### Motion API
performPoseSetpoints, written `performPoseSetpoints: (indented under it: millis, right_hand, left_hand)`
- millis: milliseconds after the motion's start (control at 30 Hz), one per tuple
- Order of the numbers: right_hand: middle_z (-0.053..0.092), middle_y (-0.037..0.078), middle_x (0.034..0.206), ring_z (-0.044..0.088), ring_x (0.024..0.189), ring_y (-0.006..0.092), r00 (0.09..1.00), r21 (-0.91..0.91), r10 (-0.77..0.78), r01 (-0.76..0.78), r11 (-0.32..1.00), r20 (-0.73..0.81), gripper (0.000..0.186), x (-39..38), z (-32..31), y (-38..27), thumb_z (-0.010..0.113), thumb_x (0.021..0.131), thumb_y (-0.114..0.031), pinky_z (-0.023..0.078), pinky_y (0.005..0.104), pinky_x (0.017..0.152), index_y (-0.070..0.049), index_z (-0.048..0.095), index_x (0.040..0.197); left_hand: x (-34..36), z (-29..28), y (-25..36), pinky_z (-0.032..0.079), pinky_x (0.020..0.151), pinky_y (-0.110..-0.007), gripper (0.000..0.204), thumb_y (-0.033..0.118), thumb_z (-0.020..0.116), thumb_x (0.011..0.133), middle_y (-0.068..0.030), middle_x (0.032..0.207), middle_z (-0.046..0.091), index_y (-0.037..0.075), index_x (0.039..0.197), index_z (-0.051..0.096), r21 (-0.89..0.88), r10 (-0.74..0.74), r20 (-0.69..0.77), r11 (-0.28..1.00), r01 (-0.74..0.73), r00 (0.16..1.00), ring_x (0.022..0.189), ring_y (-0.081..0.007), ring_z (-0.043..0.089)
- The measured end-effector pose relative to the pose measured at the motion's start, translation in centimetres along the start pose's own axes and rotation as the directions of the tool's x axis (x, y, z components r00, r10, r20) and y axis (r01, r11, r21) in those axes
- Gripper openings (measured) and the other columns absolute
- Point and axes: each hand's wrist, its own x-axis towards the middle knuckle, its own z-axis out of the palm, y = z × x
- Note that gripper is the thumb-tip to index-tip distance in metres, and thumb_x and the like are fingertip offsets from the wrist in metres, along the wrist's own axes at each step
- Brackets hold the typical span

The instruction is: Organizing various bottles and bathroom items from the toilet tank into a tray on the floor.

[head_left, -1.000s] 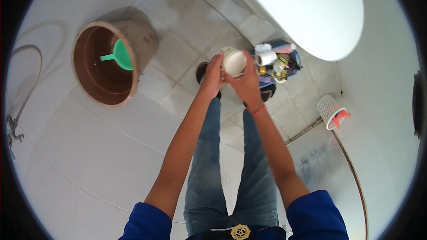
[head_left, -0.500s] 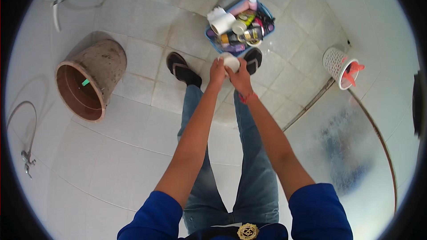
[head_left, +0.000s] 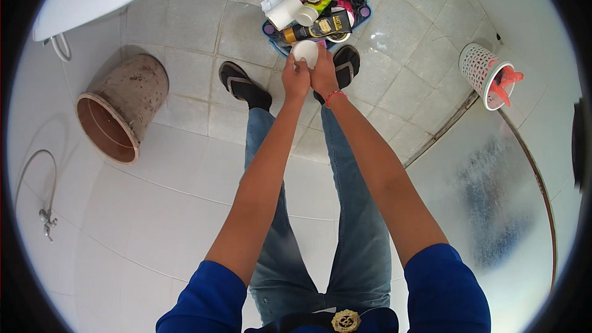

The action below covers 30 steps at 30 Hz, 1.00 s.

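Between the two hands, head view: a small white container (head_left: 305,53) is held up at arm's length, its rounded end facing the camera
Left hand (head_left: 295,80): closed around the container's lower left side, fingers curled up against it
Right hand (head_left: 323,74): closed on the container's right side, touching the left hand; a red band sits on its wrist
Which hand is nearer: neither; both grip it at once, pressed together beneath it
Long axis: it appears to run away from the camera toward the floor, since only the round end shows; the rest is hidden by the fingers
Just beyond the hands: a blue basket (head_left: 365,10) on the tiled floor, packed with bottles and tubes, lying directly past the container in the picture
Under the hands: two dark sandals (head_left: 242,84), one to each side, on the person's feet
Well off to the left of the hands: a brown bucket (head_left: 123,105), tipped toward the camera
Well off to the right of the hands: a white perforated holder (head_left: 483,73) with something red in it
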Motion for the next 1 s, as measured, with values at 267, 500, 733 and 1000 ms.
performPoseSetpoints:
  millis: [267,500,733,1000]
  right_hand:
    - [0.045,0.023,0.128,0.055,0.114,0.0406,0.984,-0.225,-0.145,0.166,0.96,0.107,0.074,2.0,-0.2,-2.1,0.078,0.074,-0.013,0.052,0.0452,0.089,-0.004,0.037,0.135]
    - [0.049,0.02,0.125,0.057,0.112,0.038,0.977,-0.338,-0.124,0.177,0.924,0.172,0.061,3.0,-1.9,-1.4,0.076,0.075,-0.016,0.053,0.0449,0.087,-0.004,0.044,0.126]
    - [0.066,0.016,0.083,0.067,0.082,0.0349,0.986,-0.071,-0.053,0.042,0.997,-0.157,0.015,4.5,-6.7,1.7,0.065,0.081,-0.016,0.053,0.0433,0.075,-0.006,0.064,0.093]
    - [0.064,0.02,0.113,0.062,0.105,0.0326,0.817,-0.026,-0.284,0.314,0.949,-0.503,0.048,16.9,-14.9,1.9,0.071,0.081,-0.034,0.05,0.0372,0.087,0.001,0.062,0.114]
  left_hand:
    - [3.5,-0.9,-3.1,0.051,0.083,-0.036,0.05,0.02,0.06,0.089,-0.024,0.108,0.061,-0.008,0.129,0.05,-0.005,0.109,0.001,0.994,-0.109,0.994,0.094,-0.0312,0.063]
    - [5.1,-0.3,-1.3,0.043,0.096,-0.043,0.056,0.022,0.065,0.084,-0.0288,0.125,0.044,-0.01,0.127,0.046,0.291,0.137,-0.04,0.949,-0.119,0.99,0.107,-0.0397,0.053]
    - [6.9,-1.1,-1.5,0.043,0.099,-0.044,0.101,0.031,0.083,0.069,-0.0329,0.126,0.045,-0.011,0.138,0.023,0.307,0.081,-0.075,0.95,-0.055,0.994,0.115,-0.0436,0.052]
    - [7.6,-0.6,-3.2,0.052,0.078,-0.038,0.08,0.056,0.088,0.057,-0.017,0.091,0.068,-0.005,0.099,0.058,0.166,-0.004,-0.022,0.986,0.008,1.0,0.086,-0.0295,0.066]
